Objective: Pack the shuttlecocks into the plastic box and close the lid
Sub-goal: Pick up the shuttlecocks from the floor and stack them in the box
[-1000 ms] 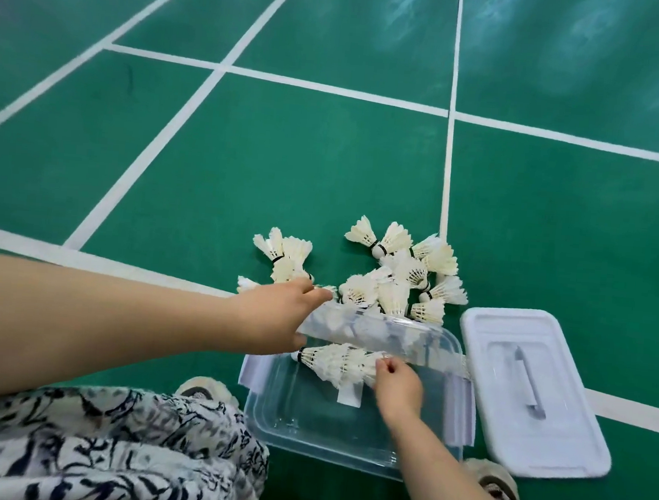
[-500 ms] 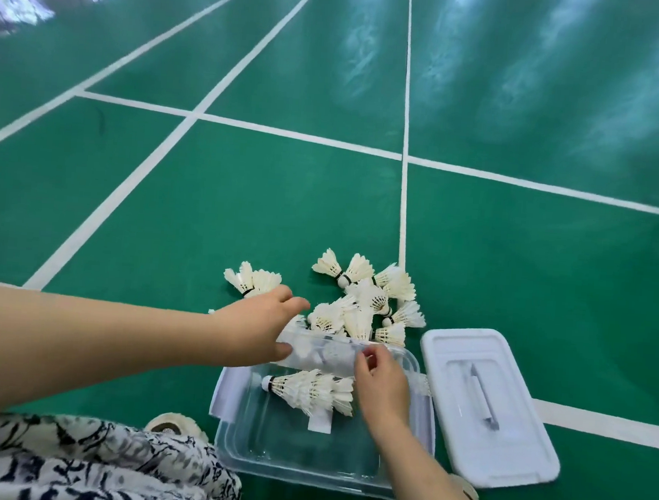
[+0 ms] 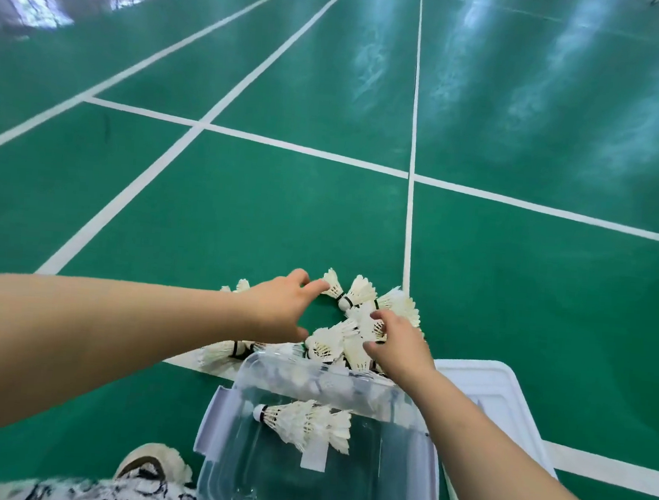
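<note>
Shuttlecocks (image 3: 357, 323) lie in a loose white heap on the green court floor (image 3: 243, 223), just beyond the far rim of a clear plastic box (image 3: 221, 454). The single head view looks down on both bare arms reaching over that box.

The box sits open on the floor close to the person, its pale latch flaps hanging at the sides. Inside it, near the far wall, rests a short nested stack of shuttlecocks (image 3: 306, 425) lying on its side, cork end pointing left; the remainder of the box bottom is bare clear plastic. A white lid (image 3: 505, 398) lies flat on the floor just to the right of the box, partly hidden behind the right forearm.

The left hand (image 3: 276, 308) is stretched out over the heap with fingers spread and its grip released, the fingertips touching or nearly touching a feathered shuttlecock at the far left of the pile. The right hand (image 3: 399, 346) sits on the right part of the heap, fingers curled among the feathers; whether its grip has closed on any one shuttlecock I cannot tell.

A white court line (image 3: 415, 138) runs away from the pile. A patterned garment (image 3: 103, 496) and a shoe (image 3: 153, 463) show at the lower edge.
</note>
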Demonstrator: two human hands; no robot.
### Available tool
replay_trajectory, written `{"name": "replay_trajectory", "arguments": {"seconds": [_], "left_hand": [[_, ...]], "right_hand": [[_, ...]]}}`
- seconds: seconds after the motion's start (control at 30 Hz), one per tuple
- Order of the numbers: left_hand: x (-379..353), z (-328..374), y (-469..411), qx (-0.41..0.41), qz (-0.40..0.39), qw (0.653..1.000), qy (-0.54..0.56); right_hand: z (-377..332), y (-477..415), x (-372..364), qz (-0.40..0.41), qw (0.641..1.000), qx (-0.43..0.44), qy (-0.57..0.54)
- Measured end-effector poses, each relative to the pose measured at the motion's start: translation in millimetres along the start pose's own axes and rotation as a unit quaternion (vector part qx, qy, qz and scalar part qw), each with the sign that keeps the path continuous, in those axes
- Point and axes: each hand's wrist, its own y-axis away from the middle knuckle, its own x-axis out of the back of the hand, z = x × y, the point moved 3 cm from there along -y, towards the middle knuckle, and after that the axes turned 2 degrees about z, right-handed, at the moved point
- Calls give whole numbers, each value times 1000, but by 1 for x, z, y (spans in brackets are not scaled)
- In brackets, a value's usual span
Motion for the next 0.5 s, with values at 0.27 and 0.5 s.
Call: {"name": "replay_trajectory", "arguments": {"seconds": [0.27,0.5], "left_hand": [[-98,-46,-78,67,-138,985,81],[-145,-55,-113,59,-160,976,136]], "right_hand": [[11,-64,-53,-170,982,7,79],[18,-93,-85,-175,983,-52,6]]}}
